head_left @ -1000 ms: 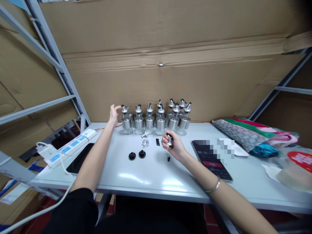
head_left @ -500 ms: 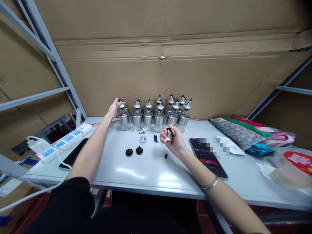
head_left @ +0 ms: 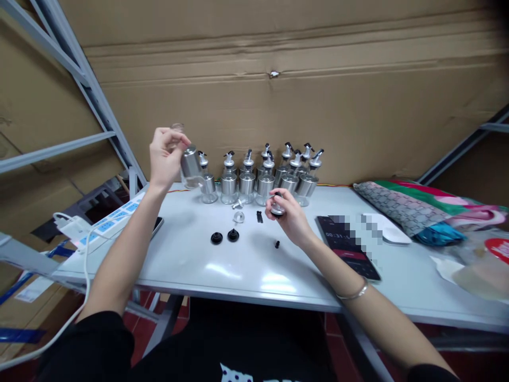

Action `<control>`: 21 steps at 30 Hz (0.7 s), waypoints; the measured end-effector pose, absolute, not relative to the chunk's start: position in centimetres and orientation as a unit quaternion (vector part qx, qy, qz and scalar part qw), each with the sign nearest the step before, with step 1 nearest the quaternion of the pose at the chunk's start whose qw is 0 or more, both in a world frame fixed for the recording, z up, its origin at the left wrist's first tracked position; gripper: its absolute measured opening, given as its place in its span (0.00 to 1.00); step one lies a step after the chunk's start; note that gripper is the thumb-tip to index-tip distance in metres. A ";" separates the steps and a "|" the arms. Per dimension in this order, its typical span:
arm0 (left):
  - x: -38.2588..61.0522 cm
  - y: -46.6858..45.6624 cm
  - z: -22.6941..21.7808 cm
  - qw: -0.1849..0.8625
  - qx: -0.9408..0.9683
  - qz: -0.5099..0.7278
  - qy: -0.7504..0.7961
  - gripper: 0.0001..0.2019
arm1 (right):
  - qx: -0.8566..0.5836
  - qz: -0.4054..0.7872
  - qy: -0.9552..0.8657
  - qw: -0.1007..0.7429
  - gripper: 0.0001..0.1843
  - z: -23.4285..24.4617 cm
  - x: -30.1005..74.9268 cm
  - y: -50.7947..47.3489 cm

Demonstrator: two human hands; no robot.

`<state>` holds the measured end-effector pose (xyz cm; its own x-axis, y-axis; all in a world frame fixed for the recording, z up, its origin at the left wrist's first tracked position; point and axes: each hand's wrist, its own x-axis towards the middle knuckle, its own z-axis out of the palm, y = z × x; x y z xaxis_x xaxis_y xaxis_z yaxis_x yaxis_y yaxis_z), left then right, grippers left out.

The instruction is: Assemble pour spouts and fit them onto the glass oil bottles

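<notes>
My left hand [head_left: 166, 159] is closed around the neck of a glass bottle with a metal sleeve [head_left: 191, 162], lifted and tilted above the table. No spout shows on its neck. My right hand [head_left: 288, 215] grips a silver and black pourer spout [head_left: 277, 208] over the table. Between the hands lie two black round stoppers, one [head_left: 217, 238] left of the other [head_left: 233, 235], a clear ring [head_left: 238, 217], a small silver spout piece [head_left: 237, 204], black strips [head_left: 260, 216] and a tiny black plug [head_left: 277, 244].
Several bottles with spouts [head_left: 247, 185] stand in rows at the back, before a cardboard wall [head_left: 278, 116]. On the left is a power strip [head_left: 107, 225] with a white cable. A phone [head_left: 350, 249], a patterned bag [head_left: 393, 204] and a plastic-wrapped package [head_left: 481, 270] occupy the right.
My left hand has risen leftward from the back row with a bottle lifted off the table. My right hand still holds the spout, now turned differently. The view has shifted slightly.
</notes>
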<state>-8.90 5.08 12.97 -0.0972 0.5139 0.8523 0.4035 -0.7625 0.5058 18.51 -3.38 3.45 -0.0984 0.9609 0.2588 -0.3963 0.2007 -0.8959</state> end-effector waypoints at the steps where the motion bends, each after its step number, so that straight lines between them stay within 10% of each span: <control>1: -7.7 3.6 12.7 0.078 0.670 0.655 0.341 0.05 | -0.299 0.556 -0.496 0.596 0.13 3.4 18.4 -3.4; 8: -0.7 -3.7 7.6 0.338 0.700 0.588 0.223 0.15 | -0.321 0.517 -0.517 0.601 0.12 3.0 18.2 -3.4; 21: 1.2 -5.0 2.5 0.389 0.736 0.528 0.164 0.24 | -0.279 0.395 -0.581 0.655 0.12 6.5 18.0 -4.5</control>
<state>1.20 -4.97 2.49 0.3881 0.6528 0.6505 -0.1700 -0.6430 0.7467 17.95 -4.52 6.52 0.0120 0.8410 0.5410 -0.1932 0.5327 -0.8239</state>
